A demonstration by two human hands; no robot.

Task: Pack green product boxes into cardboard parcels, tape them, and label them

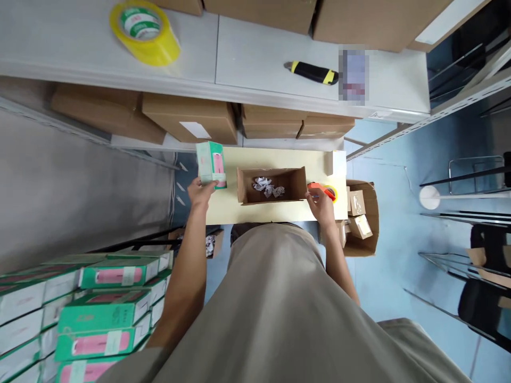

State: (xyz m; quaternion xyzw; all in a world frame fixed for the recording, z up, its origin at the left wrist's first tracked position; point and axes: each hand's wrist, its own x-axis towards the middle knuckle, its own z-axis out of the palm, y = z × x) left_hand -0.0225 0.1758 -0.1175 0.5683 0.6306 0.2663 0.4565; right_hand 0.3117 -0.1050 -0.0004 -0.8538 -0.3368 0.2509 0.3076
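My left hand grips a green and white product box with a pink bottle printed on it, held upright above the left end of the table. To its right stands an open cardboard box with crumpled white paper on its bottom. At that box's right end is my right hand, fingers curled together, their tips close to the box edge. What they pinch, if anything, cannot be made out. Just behind these fingers lies an orange tape dispenser with a yellow roll.
Product boxes are stacked at lower left. A large carton of small boxes stands right of the table. A shelf ahead bears yellow tape, a utility knife and cartons. Chairs stand far right.
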